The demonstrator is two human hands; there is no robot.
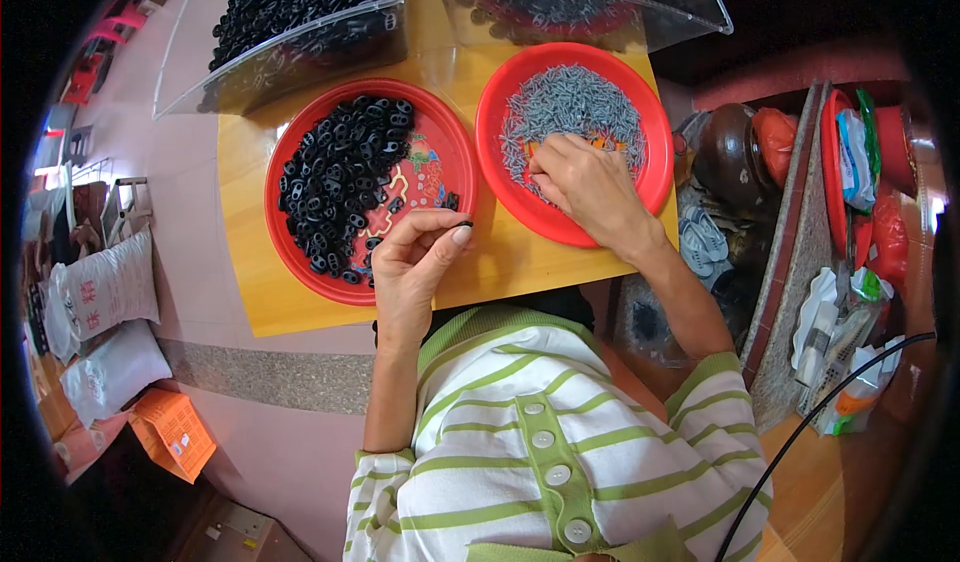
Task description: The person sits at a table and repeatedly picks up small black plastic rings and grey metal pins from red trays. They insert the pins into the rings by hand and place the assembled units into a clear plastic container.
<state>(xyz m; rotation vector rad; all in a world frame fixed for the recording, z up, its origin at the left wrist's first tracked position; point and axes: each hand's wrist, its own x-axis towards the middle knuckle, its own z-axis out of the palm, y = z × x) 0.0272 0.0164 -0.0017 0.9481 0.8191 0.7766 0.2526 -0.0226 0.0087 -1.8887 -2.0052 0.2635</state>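
**Black ring piece pinched at the left grip, pins under the right**

Black ring piece (464, 225): it sits clenched between thumb and fingertips of the left hand (415, 262), held just above the wooden surface (250, 172). Immediately left of that grip lies the left red plate (445, 152), heaped with more black ring pieces (340, 177). To the right of the grip, the right hand (585, 187) rests inside the right red plate (655, 142), fingers curled down into a pile of small grey pins (570, 107); whether this grip has closed on a pin cannot be told, since the fingertips are buried. Beyond both hands stand two clear plastic bins (300, 47) holding black pieces. A green-striped white shirt (550, 442) fills the near edge.
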